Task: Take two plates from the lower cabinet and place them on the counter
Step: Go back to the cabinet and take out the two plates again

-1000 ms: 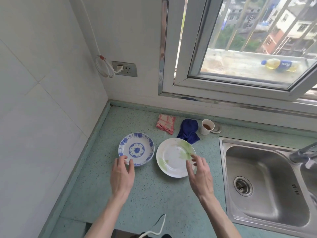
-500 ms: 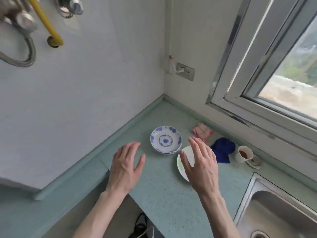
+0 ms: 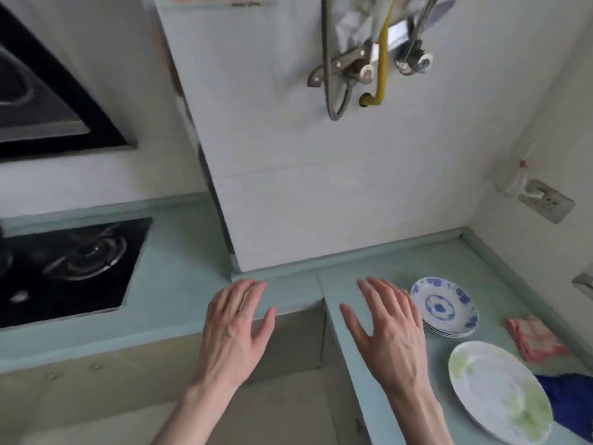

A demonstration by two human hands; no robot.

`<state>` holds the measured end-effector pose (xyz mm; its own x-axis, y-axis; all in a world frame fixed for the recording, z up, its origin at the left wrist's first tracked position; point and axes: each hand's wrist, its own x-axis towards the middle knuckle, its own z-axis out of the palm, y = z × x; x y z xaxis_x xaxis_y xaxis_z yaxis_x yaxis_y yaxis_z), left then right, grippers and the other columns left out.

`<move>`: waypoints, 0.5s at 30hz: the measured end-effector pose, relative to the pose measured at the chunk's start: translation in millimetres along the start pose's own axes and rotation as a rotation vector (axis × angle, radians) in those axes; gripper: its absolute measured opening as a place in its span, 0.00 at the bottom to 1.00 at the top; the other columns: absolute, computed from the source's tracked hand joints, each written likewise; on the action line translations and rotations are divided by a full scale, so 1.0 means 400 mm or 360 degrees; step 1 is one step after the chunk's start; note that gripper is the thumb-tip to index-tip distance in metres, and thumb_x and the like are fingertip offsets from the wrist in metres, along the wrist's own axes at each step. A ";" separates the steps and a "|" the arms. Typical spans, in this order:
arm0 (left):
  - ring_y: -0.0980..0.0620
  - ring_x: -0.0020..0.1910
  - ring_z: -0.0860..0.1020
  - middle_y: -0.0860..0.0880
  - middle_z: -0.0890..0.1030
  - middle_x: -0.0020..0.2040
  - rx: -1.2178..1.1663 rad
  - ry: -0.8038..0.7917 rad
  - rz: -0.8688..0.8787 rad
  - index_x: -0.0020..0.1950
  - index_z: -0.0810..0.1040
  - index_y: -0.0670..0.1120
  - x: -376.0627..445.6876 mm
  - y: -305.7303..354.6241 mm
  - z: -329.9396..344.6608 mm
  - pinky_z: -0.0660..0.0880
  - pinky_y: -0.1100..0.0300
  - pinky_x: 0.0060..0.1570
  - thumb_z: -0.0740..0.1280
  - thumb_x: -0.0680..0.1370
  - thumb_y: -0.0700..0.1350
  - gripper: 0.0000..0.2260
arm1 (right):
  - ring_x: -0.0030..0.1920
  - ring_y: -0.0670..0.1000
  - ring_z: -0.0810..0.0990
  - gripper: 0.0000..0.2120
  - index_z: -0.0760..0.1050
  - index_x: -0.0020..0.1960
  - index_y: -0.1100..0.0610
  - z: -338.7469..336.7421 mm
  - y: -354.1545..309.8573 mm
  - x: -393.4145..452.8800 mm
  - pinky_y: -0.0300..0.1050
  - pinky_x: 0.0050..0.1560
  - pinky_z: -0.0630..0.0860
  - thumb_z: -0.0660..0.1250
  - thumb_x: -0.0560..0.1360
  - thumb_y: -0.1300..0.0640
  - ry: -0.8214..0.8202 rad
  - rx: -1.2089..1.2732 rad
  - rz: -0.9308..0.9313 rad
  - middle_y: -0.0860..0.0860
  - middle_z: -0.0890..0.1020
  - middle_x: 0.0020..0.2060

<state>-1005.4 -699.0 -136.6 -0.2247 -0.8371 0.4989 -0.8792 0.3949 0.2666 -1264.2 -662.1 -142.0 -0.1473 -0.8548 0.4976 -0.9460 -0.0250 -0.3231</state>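
Observation:
A blue-patterned plate (image 3: 444,306) lies on the pale green counter (image 3: 372,268) at the right, apparently on top of other plates. Nearer me at the lower right lies a larger white plate with green markings (image 3: 497,391). My left hand (image 3: 236,329) hovers with straight spread fingers over the counter's inner corner. Just left of the blue plate, my right hand (image 3: 386,332) is spread flat above the counter edge. Both hands hold nothing. The lower cabinet front (image 3: 288,345) shows below the counter.
A black gas hob (image 3: 64,268) is set into the counter at the left, with a dark hood (image 3: 48,101) above it. Pipes and a yellow hose (image 3: 378,59) hang on the wall. A pink cloth (image 3: 536,340) and blue cloth (image 3: 568,399) lie at the right.
My view has swung left, away from the window and sink toward the hob. Both hands have drawn back from the plates and moved left, staying empty and open.

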 end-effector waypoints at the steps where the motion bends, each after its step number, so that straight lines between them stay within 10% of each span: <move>1: 0.43 0.64 0.78 0.47 0.80 0.64 0.0031 0.0018 -0.0052 0.67 0.79 0.44 -0.028 -0.035 -0.027 0.74 0.47 0.65 0.64 0.81 0.53 0.19 | 0.70 0.56 0.76 0.25 0.79 0.68 0.54 0.009 -0.038 0.000 0.56 0.74 0.67 0.64 0.80 0.39 -0.0012 0.0025 -0.0042 0.52 0.81 0.66; 15: 0.43 0.66 0.76 0.47 0.79 0.66 0.0459 0.0185 -0.0601 0.70 0.77 0.43 -0.563 -0.506 -0.537 0.73 0.45 0.66 0.63 0.80 0.52 0.21 | 0.72 0.56 0.76 0.27 0.77 0.70 0.55 0.108 -0.774 -0.215 0.58 0.74 0.68 0.62 0.81 0.38 -0.0237 0.0333 -0.0711 0.52 0.80 0.68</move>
<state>-686.7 -509.0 -125.6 0.1661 -0.8474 0.5043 -0.9745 -0.0629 0.2154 -946.0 -603.4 -119.6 0.3149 -0.8012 0.5088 -0.8270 -0.4947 -0.2671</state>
